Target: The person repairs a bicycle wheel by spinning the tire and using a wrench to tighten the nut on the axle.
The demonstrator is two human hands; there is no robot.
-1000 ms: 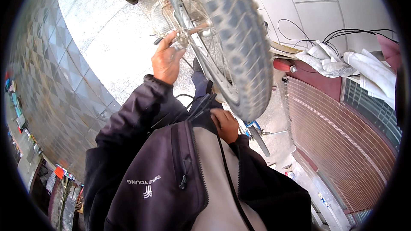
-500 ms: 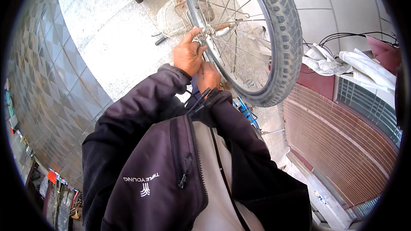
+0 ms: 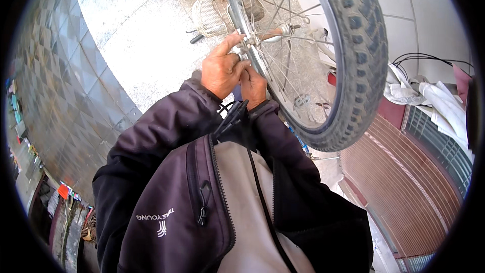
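With the bicycle wheel (image 3: 361, 55) beside both hands, the left hand (image 3: 218, 73), fingers at a metal fitting (image 3: 247, 45), should brace steadily while the right hand (image 3: 254, 86) works close below; either grip's closure cannot be told.

From here, the tyre (image 3: 366, 55) looks like dull grey-black rubber, its tread coarse and knobbly. Inside the tyre, the rim (image 3: 261, 68) is smooth grey metal, and the hub (image 3: 272, 34) has a matt brown, rusty-looking skin. Left of the tyre, the pale paving (image 3: 136, 35) looks grainy and matt; farther left, smooth tiles (image 3: 76, 71) carry a gloss. Right of the tyre is creased, soft white cloth (image 3: 444, 103). Below the tyre, the jacket (image 3: 166, 187) is smooth, matt fabric.
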